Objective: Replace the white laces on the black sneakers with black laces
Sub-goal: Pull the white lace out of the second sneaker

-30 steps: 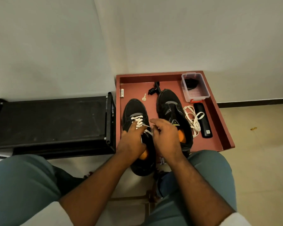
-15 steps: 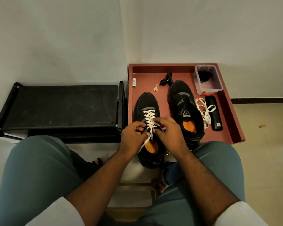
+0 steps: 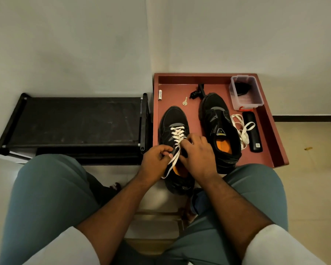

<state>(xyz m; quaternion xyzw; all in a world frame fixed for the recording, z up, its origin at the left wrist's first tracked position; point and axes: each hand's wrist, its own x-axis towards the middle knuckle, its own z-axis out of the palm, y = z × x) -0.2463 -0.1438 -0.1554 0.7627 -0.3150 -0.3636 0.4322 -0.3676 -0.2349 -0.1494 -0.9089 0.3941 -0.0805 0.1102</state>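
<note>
Bare tray floor (image 3: 172, 96) (small key (image 3: 184, 101) there) beyond the laced sneaker (image 3: 173, 119)

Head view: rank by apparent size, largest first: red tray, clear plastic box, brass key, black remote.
1. red tray
2. clear plastic box
3. black remote, not far behind the box; the box sits farther back, so that order is unsure
4. brass key

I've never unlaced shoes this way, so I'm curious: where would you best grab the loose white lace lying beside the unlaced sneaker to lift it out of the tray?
Probably pinch the loose white lace at the loop that lies across the black remote-like bar, coming from above. That loop rides up over the bar, so fingers should get under it more easily than under the flat tangle against the unlaced sneaker.
</note>
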